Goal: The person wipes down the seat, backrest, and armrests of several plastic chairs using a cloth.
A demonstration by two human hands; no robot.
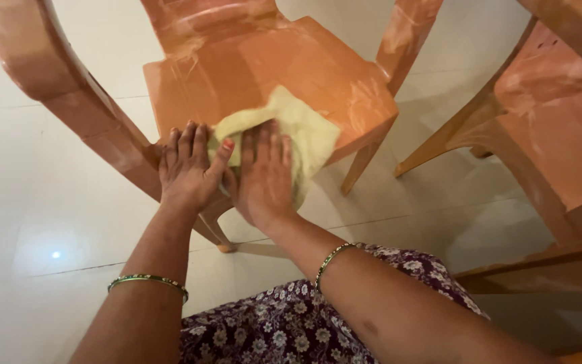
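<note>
The chair seat (284,74) lies bare on its far and right parts. Its armrests (55,81) wall off the left and right sides, and a second chair (547,135) crowds the tiled floor (48,216) at right.

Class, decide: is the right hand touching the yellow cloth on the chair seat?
Touching. The head view shows the right hand lying flat on the yellow cloth.
</note>
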